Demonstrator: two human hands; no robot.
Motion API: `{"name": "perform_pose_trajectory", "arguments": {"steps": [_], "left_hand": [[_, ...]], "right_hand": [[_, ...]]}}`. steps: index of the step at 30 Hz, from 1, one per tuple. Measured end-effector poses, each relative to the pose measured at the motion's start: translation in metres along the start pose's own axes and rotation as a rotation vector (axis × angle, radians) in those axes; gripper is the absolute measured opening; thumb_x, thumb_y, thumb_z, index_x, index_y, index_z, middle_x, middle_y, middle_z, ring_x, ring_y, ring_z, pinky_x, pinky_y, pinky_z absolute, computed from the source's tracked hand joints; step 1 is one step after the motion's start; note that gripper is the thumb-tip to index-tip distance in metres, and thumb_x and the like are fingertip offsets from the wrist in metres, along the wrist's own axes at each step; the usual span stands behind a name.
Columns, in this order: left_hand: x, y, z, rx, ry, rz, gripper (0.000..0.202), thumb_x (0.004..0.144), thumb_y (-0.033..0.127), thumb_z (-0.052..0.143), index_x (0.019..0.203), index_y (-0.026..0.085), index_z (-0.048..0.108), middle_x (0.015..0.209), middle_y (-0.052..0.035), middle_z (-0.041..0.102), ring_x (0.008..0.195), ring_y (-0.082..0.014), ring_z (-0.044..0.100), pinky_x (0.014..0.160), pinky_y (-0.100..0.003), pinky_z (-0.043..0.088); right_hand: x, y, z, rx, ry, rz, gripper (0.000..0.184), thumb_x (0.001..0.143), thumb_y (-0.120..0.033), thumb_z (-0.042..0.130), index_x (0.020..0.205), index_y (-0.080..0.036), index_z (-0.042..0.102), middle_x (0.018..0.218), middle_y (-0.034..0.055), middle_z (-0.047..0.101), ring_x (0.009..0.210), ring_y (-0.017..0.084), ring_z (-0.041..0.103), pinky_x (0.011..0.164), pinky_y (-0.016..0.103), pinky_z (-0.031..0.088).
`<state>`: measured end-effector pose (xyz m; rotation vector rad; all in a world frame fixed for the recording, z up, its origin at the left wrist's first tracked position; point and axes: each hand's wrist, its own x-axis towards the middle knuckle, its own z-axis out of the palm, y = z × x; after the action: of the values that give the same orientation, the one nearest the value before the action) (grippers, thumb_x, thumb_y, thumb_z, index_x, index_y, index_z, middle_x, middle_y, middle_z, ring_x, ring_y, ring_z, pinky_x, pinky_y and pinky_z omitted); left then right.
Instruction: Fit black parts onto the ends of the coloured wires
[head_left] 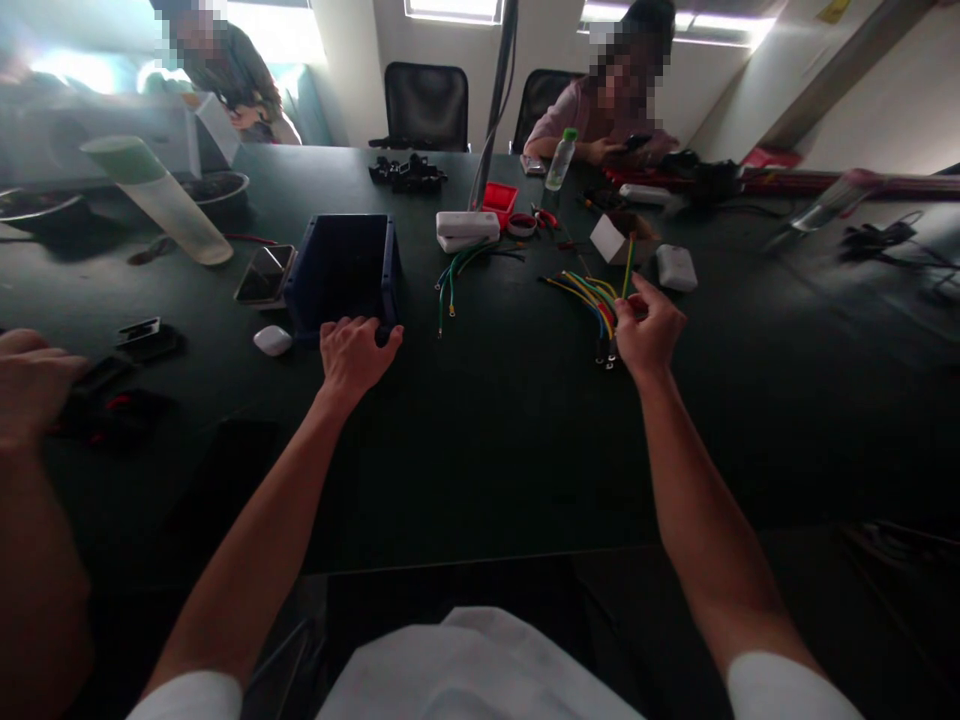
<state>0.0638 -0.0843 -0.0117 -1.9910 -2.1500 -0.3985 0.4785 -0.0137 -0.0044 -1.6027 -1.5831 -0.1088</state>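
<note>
My left hand (354,355) rests at the near edge of a dark blue plastic bin (397,270), its fingers curled over the low front lip. Shadow hides most of the bin's inside. Further right, my right hand (651,325) pinches a green-and-yellow wire (628,268), which points upward from the fingers. Beside that hand lies a bundle of wires (589,290) in yellow, blue, green and red, with ring terminals at the near ends. A smaller group of green and blue wires (452,272) lies between the bin and the bundle.
A white power strip (466,228), a red tray (499,200), an open white box (611,238) and a white case (676,267) stand beyond the wires. A phone (266,274) is left of the bin. Another person's hand (34,385) reaches in at far left; two people sit opposite.
</note>
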Motion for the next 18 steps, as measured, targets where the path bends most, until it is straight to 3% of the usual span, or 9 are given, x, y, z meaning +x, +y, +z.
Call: {"name": "perform_pose_trajectory", "arguments": {"steps": [7, 12, 18], "left_hand": [[0.0006, 0.0003, -0.0013, -0.017, -0.029, -0.009, 0.062, 0.094, 0.060, 0.021, 0.088, 0.018, 0.068, 0.098, -0.0143, 0.068, 0.096, -0.0323, 0.057, 0.088, -0.047, 0.034], [0.0008, -0.0001, -0.0013, 0.000, -0.015, 0.003, 0.067, 0.094, 0.061, 0.020, 0.086, 0.017, 0.068, 0.097, -0.0158, 0.067, 0.094, -0.0333, 0.058, 0.087, -0.048, 0.035], [-0.0005, 0.0004, -0.0022, 0.019, -0.015, 0.014, 0.064, 0.096, 0.057, 0.018, 0.090, 0.018, 0.068, 0.102, -0.0149, 0.066, 0.095, -0.0317, 0.059, 0.088, -0.046, 0.036]], "right_hand": [[-0.0019, -0.0079, -0.0038, -0.082, -0.044, 0.061, 0.043, 0.082, -0.021, 0.061, 0.125, -0.014, 0.064, 0.093, 0.0104, 0.072, 0.086, 0.023, 0.066, 0.096, 0.045, 0.044], [-0.0035, -0.0102, -0.0052, -0.121, -0.076, 0.118, 0.032, 0.080, -0.020, 0.063, 0.111, -0.014, 0.069, 0.087, 0.0092, 0.074, 0.081, 0.023, 0.068, 0.091, 0.042, 0.047], [-0.0025, -0.0051, -0.0065, -0.173, -0.097, 0.138, 0.031, 0.081, -0.020, 0.063, 0.110, -0.012, 0.070, 0.090, 0.0115, 0.075, 0.084, 0.024, 0.070, 0.088, 0.040, 0.051]]}}
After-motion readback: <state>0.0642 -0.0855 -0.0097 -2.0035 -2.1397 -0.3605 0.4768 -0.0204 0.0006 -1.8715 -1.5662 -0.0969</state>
